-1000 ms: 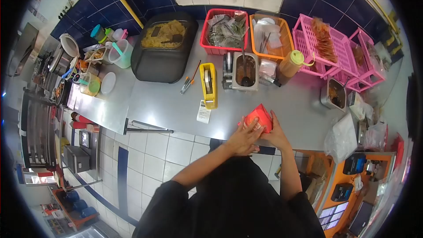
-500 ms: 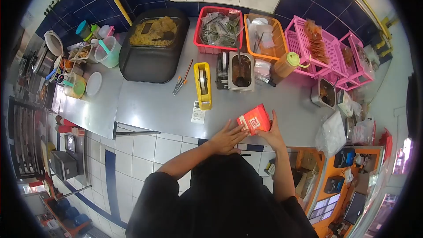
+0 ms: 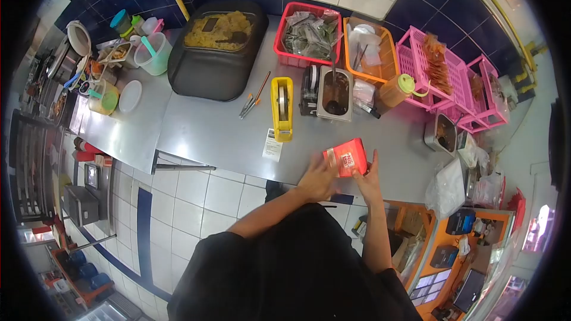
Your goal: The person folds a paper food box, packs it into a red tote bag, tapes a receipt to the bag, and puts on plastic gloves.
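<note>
Red pack (image 3: 353, 153) points its pale-banded end left, long axis roughly crosswise, lettering blurred; right hand (image 3: 369, 183) half-closed, gripping it; left hand (image 3: 318, 182) loosely open beside it.

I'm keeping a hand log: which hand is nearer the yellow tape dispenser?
Left. The blurred left hand is below the yellow tape dispenser and slightly right of it; the right hand is farther right, holding the red packet.
</note>
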`<action>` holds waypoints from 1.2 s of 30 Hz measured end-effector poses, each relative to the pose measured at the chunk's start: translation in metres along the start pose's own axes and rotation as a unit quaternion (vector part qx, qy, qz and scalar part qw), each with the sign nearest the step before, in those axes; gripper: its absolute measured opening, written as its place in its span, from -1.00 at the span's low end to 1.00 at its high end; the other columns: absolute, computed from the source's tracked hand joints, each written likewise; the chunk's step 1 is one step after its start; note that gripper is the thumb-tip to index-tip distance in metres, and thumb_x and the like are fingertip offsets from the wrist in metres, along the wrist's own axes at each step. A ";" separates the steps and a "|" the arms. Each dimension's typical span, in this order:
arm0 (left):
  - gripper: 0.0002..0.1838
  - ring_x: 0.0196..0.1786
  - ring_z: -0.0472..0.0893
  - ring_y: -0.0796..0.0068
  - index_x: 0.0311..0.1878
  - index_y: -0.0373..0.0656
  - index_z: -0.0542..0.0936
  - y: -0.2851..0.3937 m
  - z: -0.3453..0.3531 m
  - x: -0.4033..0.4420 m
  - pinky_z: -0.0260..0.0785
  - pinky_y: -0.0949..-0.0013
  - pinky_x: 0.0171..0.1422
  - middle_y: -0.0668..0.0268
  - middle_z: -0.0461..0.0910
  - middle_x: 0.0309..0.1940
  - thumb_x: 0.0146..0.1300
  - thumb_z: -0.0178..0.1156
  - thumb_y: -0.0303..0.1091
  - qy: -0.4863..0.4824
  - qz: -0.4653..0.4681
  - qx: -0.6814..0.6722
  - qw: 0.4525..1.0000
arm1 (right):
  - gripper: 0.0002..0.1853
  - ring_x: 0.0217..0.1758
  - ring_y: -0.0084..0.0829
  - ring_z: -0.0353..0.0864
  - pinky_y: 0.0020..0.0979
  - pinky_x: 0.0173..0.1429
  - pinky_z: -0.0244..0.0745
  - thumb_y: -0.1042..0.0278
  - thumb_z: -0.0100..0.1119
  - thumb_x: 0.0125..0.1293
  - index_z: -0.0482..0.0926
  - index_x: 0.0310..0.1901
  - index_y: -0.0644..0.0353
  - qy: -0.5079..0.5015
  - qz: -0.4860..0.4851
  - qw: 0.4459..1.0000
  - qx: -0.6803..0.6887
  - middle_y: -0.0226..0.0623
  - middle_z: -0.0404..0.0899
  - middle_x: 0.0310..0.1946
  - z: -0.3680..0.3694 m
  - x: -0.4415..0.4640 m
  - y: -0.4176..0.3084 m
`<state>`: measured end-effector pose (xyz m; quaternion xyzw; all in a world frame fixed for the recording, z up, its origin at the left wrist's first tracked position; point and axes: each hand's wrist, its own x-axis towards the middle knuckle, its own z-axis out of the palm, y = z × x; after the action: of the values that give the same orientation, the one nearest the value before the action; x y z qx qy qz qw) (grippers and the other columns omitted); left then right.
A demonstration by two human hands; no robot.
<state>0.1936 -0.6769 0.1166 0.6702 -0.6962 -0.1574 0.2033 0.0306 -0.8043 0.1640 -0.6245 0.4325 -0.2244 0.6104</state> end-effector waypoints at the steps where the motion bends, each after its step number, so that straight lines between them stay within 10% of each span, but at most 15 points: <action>1: 0.03 0.64 0.01 -0.16 0.60 -0.34 -0.01 -0.005 0.001 0.000 -0.35 -0.52 0.58 -0.02 0.13 0.58 0.36 0.10 0.26 0.025 0.033 -0.015 0.999 | 0.27 0.28 -0.25 0.50 -0.25 0.36 0.46 0.34 0.54 0.20 -0.38 0.61 0.26 0.004 -0.010 1.000 0.009 -0.04 0.44 0.18 0.001 0.002 0.000; 3: 0.00 0.64 -0.01 -0.17 0.59 -0.35 0.01 -0.009 0.007 -0.012 -0.35 -0.53 0.57 -0.03 0.10 0.58 0.37 0.13 0.21 0.065 0.102 -0.052 0.991 | 0.27 0.27 -0.26 0.51 -0.26 0.36 0.46 0.35 0.54 0.18 -0.36 0.61 0.28 0.019 -0.008 1.000 0.023 -0.03 0.45 0.18 0.003 -0.001 0.007; 6: -0.03 0.56 0.21 -0.14 0.58 -0.38 -0.01 -0.015 0.001 -0.023 -0.17 -0.43 0.58 -0.03 0.25 0.52 0.39 0.16 0.11 0.099 -0.138 0.044 0.984 | 0.25 0.25 -0.27 0.52 -0.26 0.36 0.46 0.38 0.55 0.15 -0.29 0.61 0.29 0.016 -0.001 1.000 0.006 -0.03 0.45 0.18 0.006 0.008 -0.009; 9: -0.24 0.32 0.54 -0.04 0.50 -0.37 0.22 -0.027 -0.038 -0.041 0.24 -0.14 0.47 -0.04 0.55 0.25 0.45 0.14 -0.02 0.244 -0.060 -0.134 0.958 | 0.20 0.26 -0.27 0.52 -0.25 0.37 0.44 0.42 0.56 0.10 -0.17 0.60 0.27 -0.009 -0.019 0.999 -0.034 -0.03 0.43 0.20 0.003 0.011 -0.007; 15: -0.61 -0.10 0.72 0.16 0.05 -0.31 0.67 -0.071 -0.127 -0.046 0.49 0.27 0.04 0.00 0.73 -0.13 0.50 0.10 -0.15 0.406 -0.369 -0.246 0.799 | 0.19 0.37 -0.19 0.43 -0.21 0.42 0.42 0.48 0.59 -0.05 -0.03 0.57 0.19 -0.212 -0.142 0.953 -0.161 -0.02 0.32 0.32 0.038 0.029 -0.047; 27: -0.39 0.15 0.59 0.26 -0.06 -0.33 0.74 -0.141 -0.125 0.004 0.32 0.17 0.34 0.04 0.71 -0.01 0.42 0.19 0.18 0.108 -0.450 -0.496 0.734 | 0.18 0.41 -0.20 0.34 -0.25 0.24 0.64 0.50 0.62 -0.10 -0.02 0.51 0.11 -0.402 -0.170 0.873 -0.219 -0.07 0.18 0.40 0.120 0.069 -0.068; 36: -0.63 -0.28 0.68 0.39 -0.18 -0.38 0.75 -0.141 -0.106 0.011 0.55 0.35 -0.21 0.10 0.73 -0.26 0.37 0.37 -0.16 0.174 -0.420 -0.606 0.653 | 0.19 0.49 -0.01 0.27 -0.19 0.55 0.31 0.41 0.64 -0.15 0.02 0.50 0.12 -0.402 -0.146 0.882 -0.195 0.04 0.17 0.40 0.120 0.068 -0.064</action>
<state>0.3684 -0.6900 0.1403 0.6346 -0.0420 -0.4929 0.5939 0.1799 -0.7990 0.1900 -0.8238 0.0886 0.0486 0.5578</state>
